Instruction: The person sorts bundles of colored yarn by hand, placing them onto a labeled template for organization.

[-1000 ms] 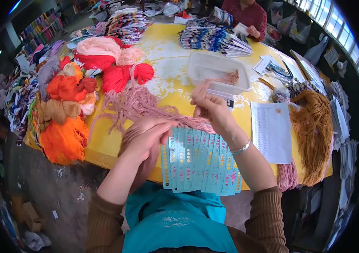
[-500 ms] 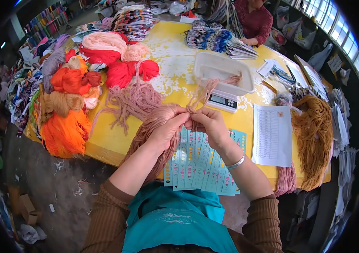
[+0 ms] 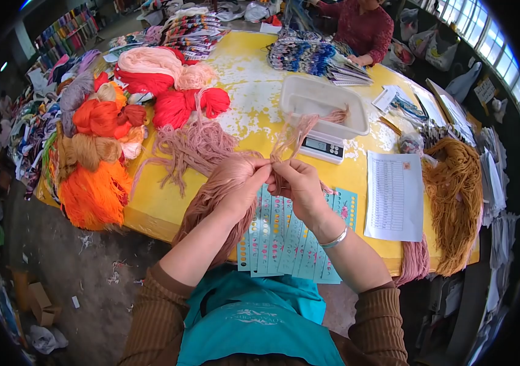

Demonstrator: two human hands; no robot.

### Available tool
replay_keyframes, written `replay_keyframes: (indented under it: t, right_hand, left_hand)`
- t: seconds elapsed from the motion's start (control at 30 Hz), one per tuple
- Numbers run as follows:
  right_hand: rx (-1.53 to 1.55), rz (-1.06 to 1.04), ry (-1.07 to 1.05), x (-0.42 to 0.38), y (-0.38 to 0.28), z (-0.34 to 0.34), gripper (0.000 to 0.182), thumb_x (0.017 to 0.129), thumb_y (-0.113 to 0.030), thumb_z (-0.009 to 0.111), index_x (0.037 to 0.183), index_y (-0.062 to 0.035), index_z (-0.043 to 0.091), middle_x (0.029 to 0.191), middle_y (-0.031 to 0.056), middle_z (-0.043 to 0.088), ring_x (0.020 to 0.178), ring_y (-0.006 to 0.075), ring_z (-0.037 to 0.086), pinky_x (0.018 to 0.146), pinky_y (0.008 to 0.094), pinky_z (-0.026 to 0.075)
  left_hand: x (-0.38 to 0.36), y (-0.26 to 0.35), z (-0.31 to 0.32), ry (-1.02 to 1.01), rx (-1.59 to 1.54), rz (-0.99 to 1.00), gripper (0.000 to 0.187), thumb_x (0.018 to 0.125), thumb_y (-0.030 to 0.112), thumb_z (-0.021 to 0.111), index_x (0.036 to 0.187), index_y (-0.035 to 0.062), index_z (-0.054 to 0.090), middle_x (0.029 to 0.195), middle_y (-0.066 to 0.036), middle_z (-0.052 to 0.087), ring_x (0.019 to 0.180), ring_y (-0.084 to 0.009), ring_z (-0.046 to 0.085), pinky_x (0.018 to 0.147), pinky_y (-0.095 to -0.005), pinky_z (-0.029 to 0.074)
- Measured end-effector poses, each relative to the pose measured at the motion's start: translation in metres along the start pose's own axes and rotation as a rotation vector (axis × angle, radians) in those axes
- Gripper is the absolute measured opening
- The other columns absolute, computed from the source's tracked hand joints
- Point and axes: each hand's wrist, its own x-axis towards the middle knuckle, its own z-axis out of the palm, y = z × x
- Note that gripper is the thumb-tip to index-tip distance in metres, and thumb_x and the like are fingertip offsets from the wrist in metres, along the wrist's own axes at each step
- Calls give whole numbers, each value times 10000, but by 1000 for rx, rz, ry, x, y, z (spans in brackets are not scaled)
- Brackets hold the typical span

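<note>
A thick hank of dusty-pink yarn (image 3: 214, 201) hangs over the table's near edge, under and beside my left hand (image 3: 244, 182). That hand is closed, pinching strands at the top of the hank. My right hand (image 3: 297, 183) is closed too, its fingertips meeting the left ones on pink strands. From there, loose pink yarn (image 3: 299, 131) runs up to a clear plastic tub (image 3: 357, 119) on a digital scale (image 3: 322, 146). Below my hands lie turquoise punched cards (image 3: 272, 244) in an overlapping row. More tangled pink yarn (image 3: 190, 146) rests to the left.
Red, orange and tan yarn bundles (image 3: 98, 152) crowd the left of the yellow table (image 3: 244, 61). A printed sheet (image 3: 394, 195) and a brown hank (image 3: 452, 201) lie at right. Across the table, a person in a dark red top (image 3: 366, 27) handles blue yarn cards (image 3: 302, 56).
My right hand has shifted slightly left and turned, its wrist a little lower. My left hand keeps its pinch. The person opposite has moved an arm, shifting the hanging yarn.
</note>
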Motion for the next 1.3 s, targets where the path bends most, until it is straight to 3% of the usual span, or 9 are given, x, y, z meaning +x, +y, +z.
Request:
replay_keyframes:
  t: [0.5,0.7,0.8,0.93,1.03,1.1,1.17,1.23,1.3]
  right_hand:
    - [457,61,81,13,12,-7,89,897,-148,554,895,-65,584,747,29,596,759,170,613,791,342,509]
    - [422,-121,-27,29,-44,-32,178,894,-188,595,753,-119,511,629,-24,426,564,141,460,625,311,484]
    - [239,-363,-54,52,-114,-74,169,873,-169,632,732,-108,562,513,-63,329,431,65,290,418,253,189]
    - [225,-625,67,48,-231,-96,149,907,-173,640,994,-52,644,531,-87,285,441,38,229,398,232,150]
    - [137,-782,-122,51,-321,-116,196,947,-180,586,1056,-29,645,547,-71,316,455,49,281,404,196,227]
    - [237,-836,-23,56,-355,-98,188,932,-233,588,821,-85,562,496,-50,336,380,72,284,331,218,186]
    - [336,-849,197,38,-361,-36,189,947,-242,587,811,-118,540,497,-81,294,383,52,242,331,199,154]
    - [375,-779,136,48,-397,-32,197,932,-203,606,773,-149,504,493,-86,300,382,52,245,327,204,144]
    - [635,282,-736,63,-446,-48,229,915,-191,625,746,-161,473,489,-83,300,380,53,240,325,204,135]
  left_hand:
    - [-1,3,-14,163,-387,-263,121,875,196,600,931,90,612,858,-18,639,721,-96,558,642,-230,427]
    - [-13,17,-48,-180,-624,-251,179,906,252,610,935,90,540,678,46,356,627,-59,374,540,-207,350]
    - [-41,42,-92,14,-543,-62,182,897,250,628,936,81,572,678,45,383,629,-67,396,561,-210,366]
    - [-114,87,-171,660,-39,395,216,903,125,564,1073,6,624,804,-17,574,898,-162,615,814,-330,502]
    - [-225,134,-275,220,-734,414,264,1000,213,464,829,37,560,538,42,354,502,-51,412,551,-229,444]
    - [-276,150,-288,963,-567,503,317,1031,235,421,761,90,504,500,58,275,429,-46,339,450,-188,366]
    - [-352,133,-361,292,-641,575,296,1041,233,409,863,63,574,514,60,275,430,-28,310,417,-170,305]
    - [-429,108,-415,625,-510,669,269,1040,216,411,1042,39,614,525,63,268,419,-30,280,395,-164,259]
    - [-471,94,-420,1267,-447,731,277,1031,195,430,1200,41,586,550,62,263,439,-31,280,407,-168,262]
